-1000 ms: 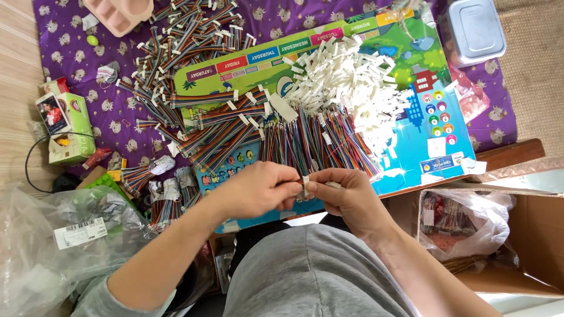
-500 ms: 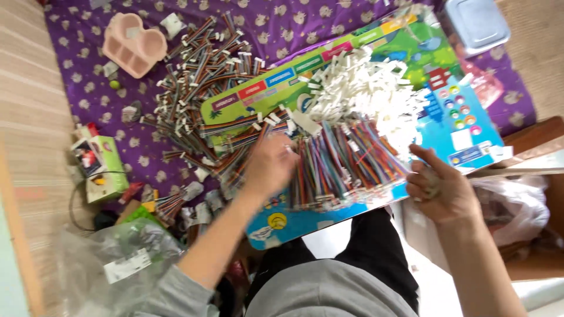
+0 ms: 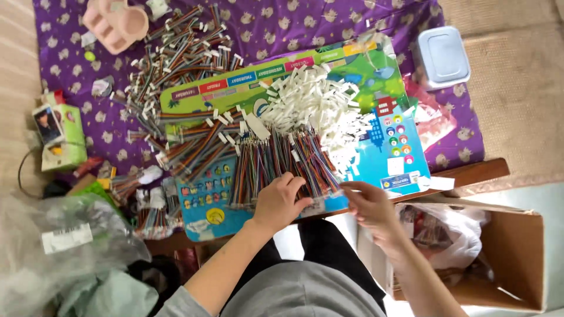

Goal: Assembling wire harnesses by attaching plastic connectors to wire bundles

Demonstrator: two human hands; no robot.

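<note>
While we look down at centre frame:
Left hand (image 3: 281, 202): our fingers curled onto the multicoloured wire bundle (image 3: 276, 161).
Right hand (image 3: 369, 206): fingertips pinch one wire's end.
Bundle: on the colourful board (image 3: 388, 141).

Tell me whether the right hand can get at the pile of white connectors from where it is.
Probably yes. The right hand sits at the near edge of the colourful board, and the white connectors lie uncovered just beyond it; only the row of coloured wires lies alongside, not across the way.

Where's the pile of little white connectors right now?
In the head view the white connector pile lies on the colourful board, just beyond the row of multicoloured wires that the left hand rests on.
</note>
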